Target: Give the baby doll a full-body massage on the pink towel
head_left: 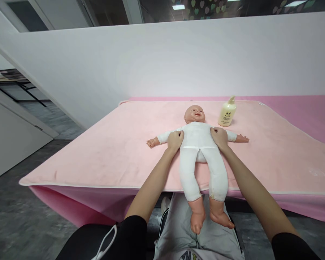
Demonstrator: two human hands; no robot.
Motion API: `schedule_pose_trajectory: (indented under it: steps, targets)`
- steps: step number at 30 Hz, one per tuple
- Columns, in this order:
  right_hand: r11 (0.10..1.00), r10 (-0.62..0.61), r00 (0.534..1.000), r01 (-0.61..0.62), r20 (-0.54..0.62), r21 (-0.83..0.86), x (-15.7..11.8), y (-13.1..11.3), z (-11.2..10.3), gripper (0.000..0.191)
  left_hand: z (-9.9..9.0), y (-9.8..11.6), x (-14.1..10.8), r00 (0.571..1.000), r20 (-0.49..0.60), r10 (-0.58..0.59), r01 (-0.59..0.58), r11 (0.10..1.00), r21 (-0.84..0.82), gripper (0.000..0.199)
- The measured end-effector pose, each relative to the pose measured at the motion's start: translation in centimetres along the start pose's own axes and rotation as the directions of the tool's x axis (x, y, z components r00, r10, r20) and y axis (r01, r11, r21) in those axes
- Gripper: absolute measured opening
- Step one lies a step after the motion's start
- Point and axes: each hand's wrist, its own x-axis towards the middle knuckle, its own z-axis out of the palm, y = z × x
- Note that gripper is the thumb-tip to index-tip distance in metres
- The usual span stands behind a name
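Note:
A baby doll [197, 135] with a white cloth body lies on its back, arms spread wide, head at the far end. Its lower legs and feet hang past the table's front edge, above my lap. My left hand [175, 140] is closed at the doll's side just below the armpit, fingers curled against the cloth. On the opposite side my right hand [219, 136] grips the torso in the same way. Both sets of fingertips are partly hidden. A pale yellow pump bottle [226, 113] stands upright beyond my right hand, near the doll's head.
A pale pink blanket [119, 151] lies under the doll, over a darker pink cloth [308, 115] that drapes down the table's front. Behind the table rises a white wall [206, 57]. A black chair [81, 242] is at my lower left.

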Motion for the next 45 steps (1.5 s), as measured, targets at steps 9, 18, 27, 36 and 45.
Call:
schedule_pose_trajectory:
  steps: [9, 18, 27, 36, 45]
  targets:
    - [1.0, -0.003, 1.0, 0.003, -0.005, 0.012, -0.06, -0.09, -0.02, 0.034, 0.0, 0.01, 0.01, 1.0, -0.004, 0.005, -0.005, 1.0, -0.001, 0.048]
    - [1.0, 0.003, 1.0, -0.003, 0.0, 0.003, -0.13, -0.26, -0.15, 0.034, 0.03, 0.0, 0.0, 1.0, 0.003, -0.003, 0.003, 1.0, 0.009, 0.049]
    - [1.0, 0.011, 1.0, -0.011, 0.008, -0.016, -0.16, -0.33, -0.2, 0.034, -0.1, 0.04, -0.06, 1.0, 0.005, -0.004, 0.004, 1.0, 0.007, 0.048]
    - [1.0, -0.008, 1.0, 0.008, -0.002, -0.01, -0.1, -0.13, -0.06, 0.034, -0.12, 0.13, -0.07, 1.0, 0.009, -0.008, 0.008, 1.0, -0.006, 0.048]
    - [1.0, -0.014, 1.0, 0.014, -0.008, -0.003, -0.07, -0.03, 0.01, 0.035, -0.08, 0.06, -0.07, 1.0, 0.003, -0.002, 0.002, 1.0, 0.001, 0.048]
